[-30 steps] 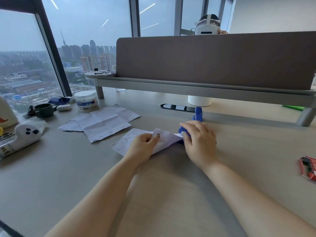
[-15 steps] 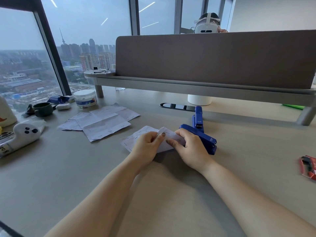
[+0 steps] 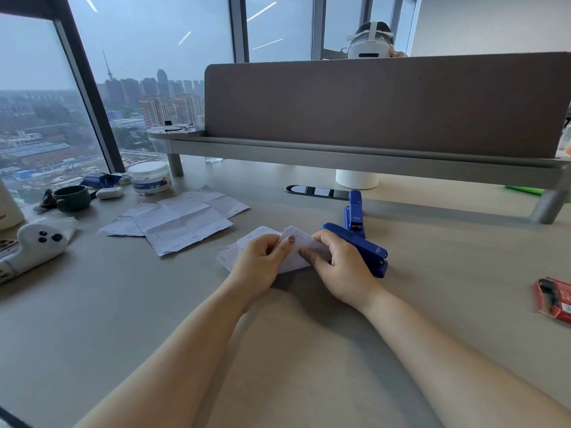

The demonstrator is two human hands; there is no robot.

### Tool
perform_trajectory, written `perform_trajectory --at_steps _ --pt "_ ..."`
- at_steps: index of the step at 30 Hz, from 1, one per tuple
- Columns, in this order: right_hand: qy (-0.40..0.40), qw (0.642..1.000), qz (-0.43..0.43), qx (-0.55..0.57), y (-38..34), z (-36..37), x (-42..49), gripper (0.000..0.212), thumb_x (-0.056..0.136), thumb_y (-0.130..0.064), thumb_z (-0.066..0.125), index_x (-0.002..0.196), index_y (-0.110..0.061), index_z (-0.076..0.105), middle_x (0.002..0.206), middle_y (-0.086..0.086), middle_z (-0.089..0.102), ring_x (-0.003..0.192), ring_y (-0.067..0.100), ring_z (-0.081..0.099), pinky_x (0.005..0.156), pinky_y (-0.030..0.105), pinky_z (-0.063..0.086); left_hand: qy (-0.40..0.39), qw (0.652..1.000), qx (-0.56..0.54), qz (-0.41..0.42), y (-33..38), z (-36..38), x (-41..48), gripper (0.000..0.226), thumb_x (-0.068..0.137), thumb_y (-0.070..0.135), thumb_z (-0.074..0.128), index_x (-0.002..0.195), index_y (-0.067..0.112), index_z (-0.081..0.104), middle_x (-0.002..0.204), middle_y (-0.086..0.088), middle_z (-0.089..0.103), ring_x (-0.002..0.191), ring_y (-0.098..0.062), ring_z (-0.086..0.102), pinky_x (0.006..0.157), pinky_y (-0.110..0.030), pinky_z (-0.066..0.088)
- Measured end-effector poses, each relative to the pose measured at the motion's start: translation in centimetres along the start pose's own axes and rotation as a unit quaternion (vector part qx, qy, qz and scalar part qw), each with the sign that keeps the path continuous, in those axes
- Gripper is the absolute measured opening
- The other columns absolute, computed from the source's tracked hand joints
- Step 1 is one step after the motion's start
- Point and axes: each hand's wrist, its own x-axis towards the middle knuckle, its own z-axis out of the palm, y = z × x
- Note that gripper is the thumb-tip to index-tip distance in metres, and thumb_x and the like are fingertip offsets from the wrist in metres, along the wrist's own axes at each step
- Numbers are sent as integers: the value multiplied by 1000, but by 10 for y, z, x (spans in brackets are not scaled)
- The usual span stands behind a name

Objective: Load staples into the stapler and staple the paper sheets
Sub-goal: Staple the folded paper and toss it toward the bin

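Note:
A folded stack of white paper sheets with staple marks lies at the desk's middle. My left hand pinches its left side, thumb on top. My right hand pinches its right edge between thumb and fingers. A blue stapler lies on the desk just right of my right hand, touching the paper's far corner; no hand is on it. A second blue stapler stands behind it, pointing toward me.
More stapled sheets are spread at the left. A white jar, a dark cup, an earbud case and a white controller sit far left. A red staple box lies at right. A raised shelf with a screen spans the back.
My right hand came off the blue stapler, which now lies uncovered, and moved onto the paper's right edge. Both hands now hold the folded sheets closer together.

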Motion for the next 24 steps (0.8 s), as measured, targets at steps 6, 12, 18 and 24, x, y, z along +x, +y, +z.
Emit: perform_trajectory --at_steps 6,12,18,24 --pt "55 998 -23 11 1 -2 -1 11 90 -25 56 89 -15 57 79 -6 63 75 10 59 68 27 49 5 997 59 40 -4 -10 1 25 87 34 62 81 10 64 69 -7 57 62 -15 45 59 -30 35" --pt "142 988 -56 30 -8 -9 1 29 88 -35 51 87 -7 57 74 -3 58 69 11 51 60 17 41 63 960 255 100 -8 -34 3 29 86 47 57 67 26 52 56 5 50 61 -22 47 58 -33 39" --pt "247 968 -25 30 -14 -17 8 35 85 -34 62 114 -19 48 108 -11 53 100 12 52 87 26 43 218 962 118 114 4 -49 2 39 85 44 56 76 6 58 67 -14 59 64 -33 49 57 -39 41" --pt "133 971 69 186 -23 -17 8 45 83 -46 60 110 -12 50 99 -3 61 80 9 59 73 14 48 187 974 -124 -17 5 -39 1 32 92 29 56 89 -2 60 75 -6 61 68 -18 56 63 -32 46"
